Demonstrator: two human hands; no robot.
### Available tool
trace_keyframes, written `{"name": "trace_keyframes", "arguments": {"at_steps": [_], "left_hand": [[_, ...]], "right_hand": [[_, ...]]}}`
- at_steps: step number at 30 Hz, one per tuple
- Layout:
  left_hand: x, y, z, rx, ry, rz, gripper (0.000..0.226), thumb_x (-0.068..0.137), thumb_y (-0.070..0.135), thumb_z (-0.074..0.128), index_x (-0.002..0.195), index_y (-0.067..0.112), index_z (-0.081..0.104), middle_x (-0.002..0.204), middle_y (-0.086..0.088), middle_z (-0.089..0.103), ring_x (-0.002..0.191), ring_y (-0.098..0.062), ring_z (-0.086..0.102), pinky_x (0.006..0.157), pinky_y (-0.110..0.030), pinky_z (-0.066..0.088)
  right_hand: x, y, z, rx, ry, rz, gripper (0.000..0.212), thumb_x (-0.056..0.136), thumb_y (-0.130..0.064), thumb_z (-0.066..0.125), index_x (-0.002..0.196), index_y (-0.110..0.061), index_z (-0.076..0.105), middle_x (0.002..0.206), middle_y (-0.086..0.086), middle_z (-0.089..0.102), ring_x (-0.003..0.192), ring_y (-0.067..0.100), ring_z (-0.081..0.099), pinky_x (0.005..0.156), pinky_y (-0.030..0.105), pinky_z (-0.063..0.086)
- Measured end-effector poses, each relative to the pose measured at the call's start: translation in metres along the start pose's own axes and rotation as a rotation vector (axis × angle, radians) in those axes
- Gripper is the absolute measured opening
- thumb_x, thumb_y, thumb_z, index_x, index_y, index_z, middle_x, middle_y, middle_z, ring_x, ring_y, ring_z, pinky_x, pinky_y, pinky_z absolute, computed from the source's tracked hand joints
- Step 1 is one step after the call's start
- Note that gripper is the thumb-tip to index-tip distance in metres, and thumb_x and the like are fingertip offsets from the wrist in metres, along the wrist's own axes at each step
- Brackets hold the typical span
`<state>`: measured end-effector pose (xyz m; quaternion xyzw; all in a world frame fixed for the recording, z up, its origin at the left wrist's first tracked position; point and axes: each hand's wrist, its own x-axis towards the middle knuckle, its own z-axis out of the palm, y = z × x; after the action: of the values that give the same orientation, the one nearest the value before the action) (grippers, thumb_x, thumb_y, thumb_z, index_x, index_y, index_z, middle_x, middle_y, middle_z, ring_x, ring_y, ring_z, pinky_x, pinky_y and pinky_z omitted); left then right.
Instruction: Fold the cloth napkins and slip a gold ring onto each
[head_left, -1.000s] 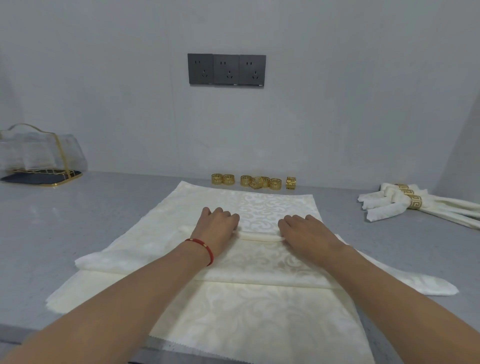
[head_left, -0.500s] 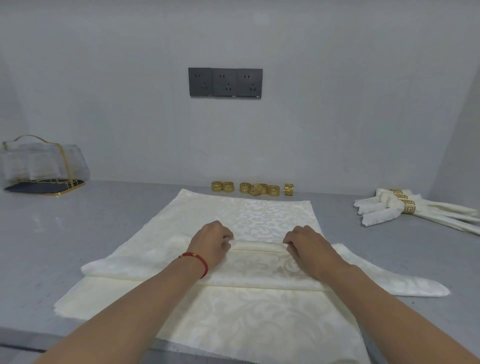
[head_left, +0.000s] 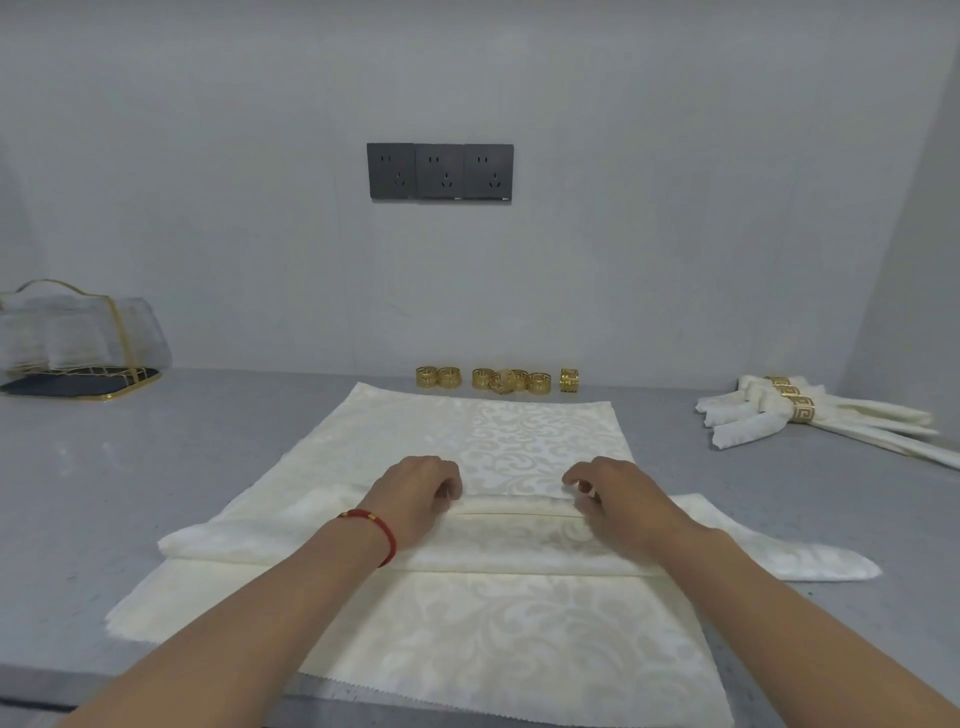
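Pinching the folded napkin (head_left: 498, 540) — long axis left-to-right — left hand (head_left: 415, 493) and right hand (head_left: 618, 499), fingers curled on its fold.

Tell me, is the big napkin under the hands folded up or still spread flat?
Partly folded. The napkin has pleats bunched across its middle, pinched by the left hand and right hand; its far part lies flat.

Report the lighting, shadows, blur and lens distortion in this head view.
Head view: soft, even light, only faint shadows under the left hand and right hand; no glare on the grey counter; wide-angle bending stretches the forearms near the bottom edge; finished napkins and the wire holder look slightly smeared at the edges.
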<state>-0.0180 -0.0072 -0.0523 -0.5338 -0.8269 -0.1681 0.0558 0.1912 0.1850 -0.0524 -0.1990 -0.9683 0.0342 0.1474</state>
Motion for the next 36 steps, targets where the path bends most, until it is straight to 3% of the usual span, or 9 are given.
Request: {"name": "trace_keyframes", "arguments": {"at_steps": [7,12,17,23,25,27,30,34,36], "left_hand": [[-0.011,0.009,0.000,0.297,0.008,0.086,0.024,0.098,0.010,0.047,0.115,0.025,0.054,0.112,0.006,0.051,0.108,-0.020,0.044,0.082,-0.036,0.036],[-0.023,0.018,-0.007,0.483,-0.051,0.253,0.039,0.089,-0.003,0.042,0.120,0.019,0.046,0.112,-0.002,0.047,0.100,-0.027,0.049,0.077,-0.035,0.035],[-0.028,0.011,-0.011,0.209,-0.096,0.108,0.033,0.090,0.002,0.047,0.114,0.022,0.057,0.112,0.004,0.056,0.105,-0.022,0.054,0.084,-0.032,0.043],[-0.033,0.006,0.000,0.091,-0.010,0.037,0.023,0.099,0.018,0.050,0.117,0.026,0.064,0.112,0.005,0.048,0.109,-0.019,0.048,0.087,-0.040,0.046],[-0.037,0.007,0.000,0.162,0.044,0.086,0.020,0.097,0.016,0.052,0.112,0.026,0.061,0.112,0.008,0.048,0.106,-0.018,0.046,0.081,-0.036,0.041],[-0.040,0.011,-0.003,0.272,0.125,0.195,0.024,0.085,0.006,0.062,0.098,0.026,0.057,0.095,0.008,0.054,0.089,-0.018,0.053,0.069,-0.034,0.033],[-0.046,0.016,-0.011,0.391,0.076,0.341,0.044,0.054,-0.008,0.066,0.080,0.025,0.053,0.072,0.007,0.047,0.059,-0.018,0.044,0.059,-0.031,0.028],[-0.051,0.017,-0.020,0.226,-0.066,0.288,0.037,0.080,-0.002,0.049,0.105,0.023,0.058,0.102,0.007,0.053,0.094,-0.018,0.052,0.075,-0.033,0.039],[-0.050,0.017,-0.020,0.049,-0.072,0.184,0.026,0.091,0.007,0.051,0.108,0.023,0.063,0.097,0.009,0.057,0.094,-0.016,0.054,0.082,-0.031,0.045]], "right_hand": [[-0.011,-0.009,-0.002,-0.259,0.147,-0.151,0.009,0.097,-0.018,0.060,0.105,-0.021,0.062,0.102,-0.005,0.062,0.099,0.020,0.054,0.073,0.031,0.035],[-0.025,-0.018,-0.011,-0.413,0.079,-0.328,0.041,0.052,-0.006,0.088,0.078,-0.020,0.058,0.074,-0.004,0.052,0.058,0.017,0.049,0.053,0.028,0.024],[-0.020,-0.016,-0.017,-0.274,-0.087,-0.252,0.014,0.096,-0.006,0.048,0.102,-0.017,0.055,0.108,0.000,0.056,0.089,0.017,0.048,0.075,0.035,0.042],[-0.025,-0.007,-0.007,-0.083,-0.028,-0.090,0.022,0.102,-0.026,0.054,0.122,-0.025,0.065,0.118,-0.005,0.064,0.113,0.020,0.052,0.091,0.037,0.045],[-0.028,-0.012,-0.011,-0.193,0.007,-0.136,0.019,0.103,-0.027,0.051,0.114,-0.024,0.066,0.112,-0.006,0.065,0.110,0.020,0.054,0.084,0.034,0.040],[-0.032,-0.017,-0.014,-0.293,0.082,-0.187,0.008,0.092,-0.023,0.071,0.097,-0.021,0.066,0.092,-0.005,0.065,0.086,0.019,0.061,0.066,0.030,0.033],[-0.039,-0.021,-0.015,-0.383,0.119,-0.287,0.038,0.056,-0.007,0.091,0.073,-0.020,0.059,0.067,-0.005,0.052,0.054,0.017,0.051,0.050,0.027,0.023],[-0.042,-0.024,-0.021,-0.315,-0.039,-0.291,0.008,0.092,-0.012,0.060,0.096,-0.019,0.060,0.095,-0.002,0.056,0.084,0.021,0.056,0.061,0.034,0.040],[-0.038,-0.024,-0.028,-0.207,-0.072,-0.223,0.013,0.098,-0.019,0.051,0.100,-0.021,0.064,0.101,-0.005,0.060,0.093,0.020,0.058,0.075,0.037,0.052]]}}
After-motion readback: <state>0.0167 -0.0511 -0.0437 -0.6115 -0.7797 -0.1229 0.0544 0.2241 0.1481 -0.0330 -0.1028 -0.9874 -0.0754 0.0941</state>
